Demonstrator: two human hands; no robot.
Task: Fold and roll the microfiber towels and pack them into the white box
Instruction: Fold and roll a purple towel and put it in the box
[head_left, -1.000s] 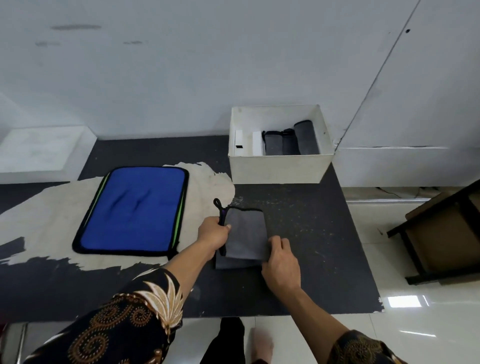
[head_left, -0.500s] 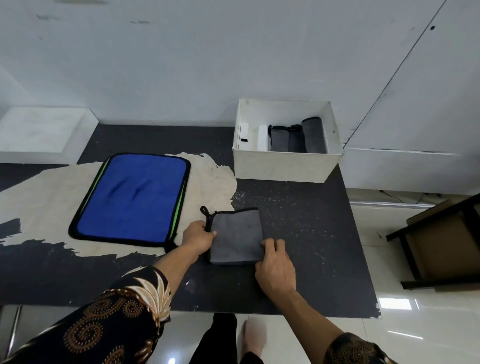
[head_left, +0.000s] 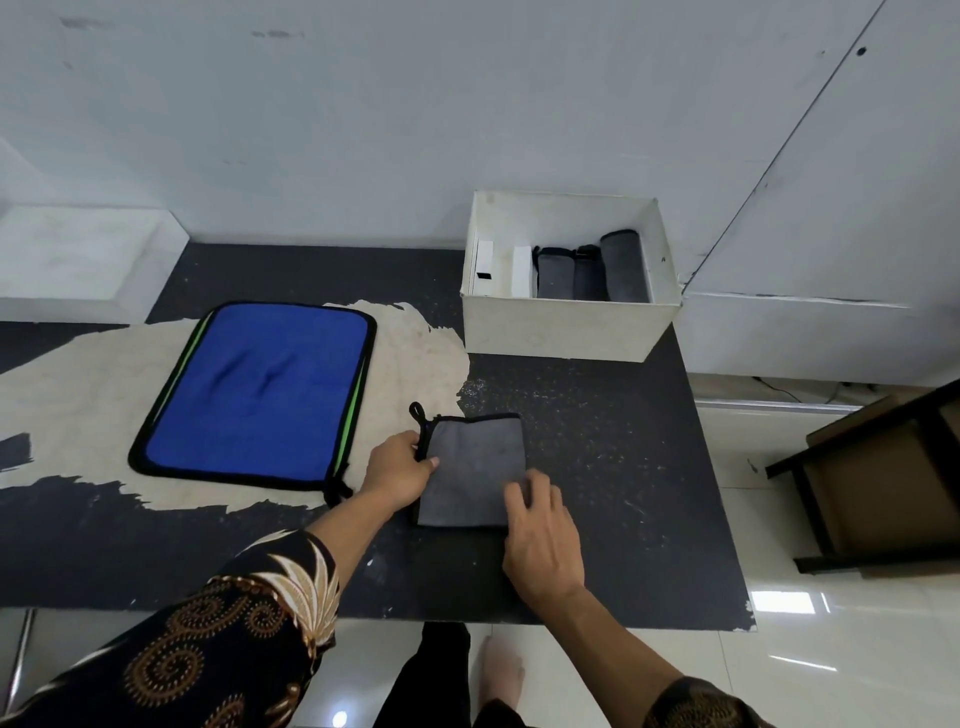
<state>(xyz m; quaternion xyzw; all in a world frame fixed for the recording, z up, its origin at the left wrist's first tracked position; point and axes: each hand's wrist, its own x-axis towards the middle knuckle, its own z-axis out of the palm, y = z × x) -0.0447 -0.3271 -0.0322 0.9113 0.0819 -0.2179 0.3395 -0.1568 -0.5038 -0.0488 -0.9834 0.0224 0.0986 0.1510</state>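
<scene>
Both hands are on the gray towel (head_left: 475, 460), which lies folded into a small rectangle on the dark bench (head_left: 597, 441), near its front edge and in front of the white box (head_left: 566, 327). The left hand (head_left: 397, 470) holds the towel's left edge, thumb laid on top of the cloth and the other fingers curled at the border, just below the black hanging loop (head_left: 417, 410) that sticks out from the top left corner. The right hand (head_left: 543, 535) rests with its fingers spread and fairly straight on the towel's lower right corner, pressing it flat; the fingertips are slightly blurred. The two hands are apart, one at each side of the cloth. Behind the towel, the white box stands open at the back of the bench against the wall (head_left: 363, 130), and three rolled towels (head_left: 589, 275), all gray, lie side by side in its right half, with two small white pieces (head_left: 521, 270) to their left. Left of the gray towel, a blue towel (head_left: 260, 384) with a black border and a green stripe lies spread flat on a pale worn patch (head_left: 78, 405) of the bench top. A patterned sleeve (head_left: 208, 649) covers the left forearm. At the right, beyond the bench, a dark-framed piece of furniture (head_left: 883, 478) stands on the glossy tiled floor (head_left: 779, 660).
</scene>
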